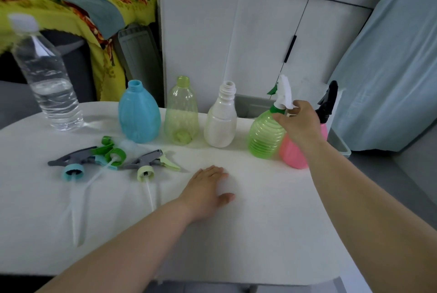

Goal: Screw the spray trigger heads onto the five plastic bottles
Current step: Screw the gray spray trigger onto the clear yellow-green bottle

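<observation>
single head-worn wide view, forward and down, close over the table [260, 221]

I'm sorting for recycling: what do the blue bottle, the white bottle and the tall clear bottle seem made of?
Blue bottle: opaque plastic, likely, with a soft sheen and moulded neck threads. White bottle: milky, pearly plastic, threaded neck too. Tall clear bottle: thin transparent plastic, its creased walls showing water inside.

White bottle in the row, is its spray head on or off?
Off. The white bottle stands upright with its threaded neck bare and open; nothing is screwed onto it.
</observation>
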